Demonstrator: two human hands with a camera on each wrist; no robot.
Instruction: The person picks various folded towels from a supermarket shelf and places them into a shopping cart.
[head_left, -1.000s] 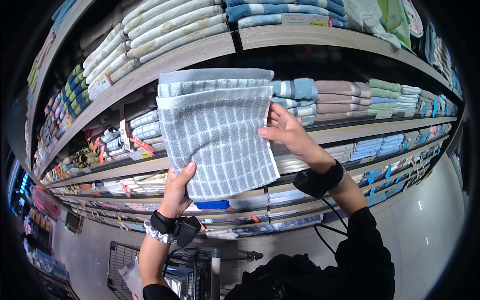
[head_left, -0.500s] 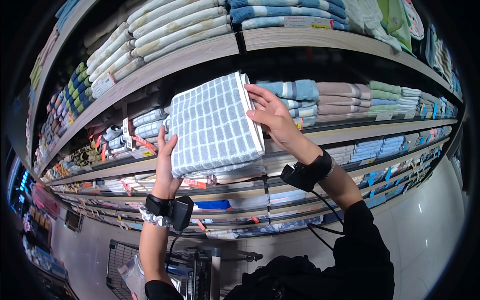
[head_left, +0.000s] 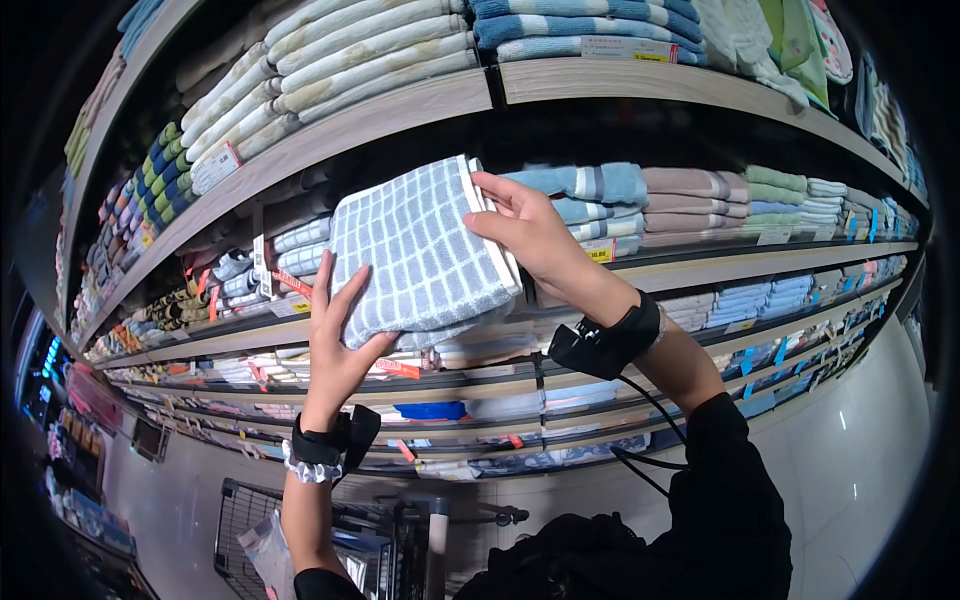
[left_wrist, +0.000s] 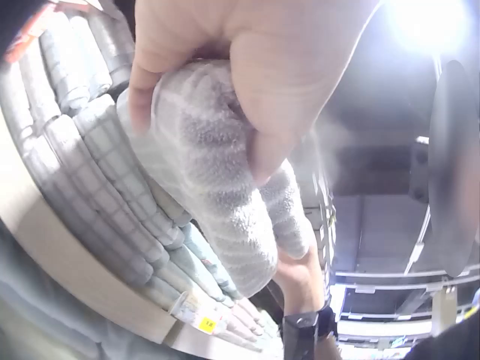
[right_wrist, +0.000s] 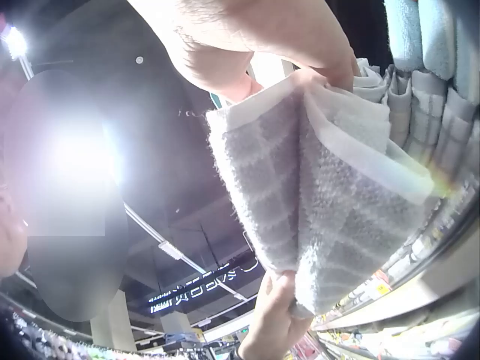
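Observation:
A folded grey-blue towel (head_left: 415, 250) with a white grid is held up in front of the shelves in the head view. My left hand (head_left: 338, 340) grips its lower left corner, fingers spread over the near face and thumb along the bottom edge. At the white-hemmed right edge, my right hand (head_left: 525, 232) pinches the layers, thumb on the near side. The left wrist view shows the towel's thick rounded fold (left_wrist: 214, 180) between thumb and fingers. In the right wrist view, the towel's hemmed layers (right_wrist: 262, 165) fan apart below the right hand's grip.
Stacked blue towels (head_left: 610, 185) and brown towels (head_left: 690, 190) fill the shelf behind. A wooden shelf edge (head_left: 400, 110) runs above the held towel. Below left stands a shopping cart (head_left: 235, 520) with a plastic-wrapped item inside. A cable (head_left: 655, 410) hangs from the right wrist camera.
The towel went from hanging unfolded flat to folded and tilted, then shifted slightly left. My left hand moved to its lower left corner, and my right hand moved left with the hemmed edge.

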